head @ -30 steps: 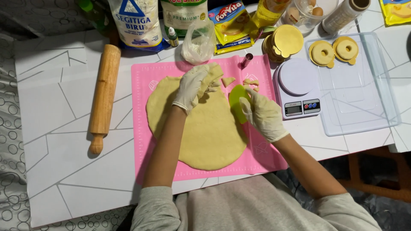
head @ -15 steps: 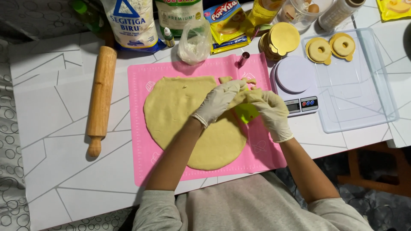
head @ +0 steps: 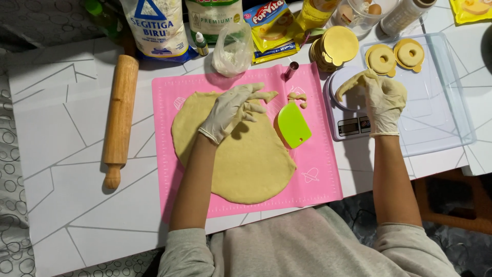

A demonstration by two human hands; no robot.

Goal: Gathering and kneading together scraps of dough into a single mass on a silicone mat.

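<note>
A flat sheet of yellow dough [head: 241, 164] lies on a pink mat [head: 318, 174]. My gloved left hand [head: 233, 110] rests on the sheet's upper right part with its fingers spread. My gloved right hand [head: 384, 102] pinches a strip of dough [head: 347, 84] over the round pan of a white kitchen scale [head: 348, 125]. A green plastic scraper [head: 293, 124] lies free on the mat between my hands, at the dough's edge. Small dough scraps [head: 296, 97] sit just above it.
A wooden rolling pin [head: 120, 118] lies left of the mat. A clear tray [head: 441, 118] at the right holds two dough rings [head: 382, 59]. Gold round boards [head: 335, 47], a small metal cutter [head: 291, 70], a plastic bag [head: 231, 51] and flour packs line the back.
My right hand let go of the green scraper, which now lies on the mat, and moved right to the scale with a dough strip. My left hand stayed over the dough.
</note>
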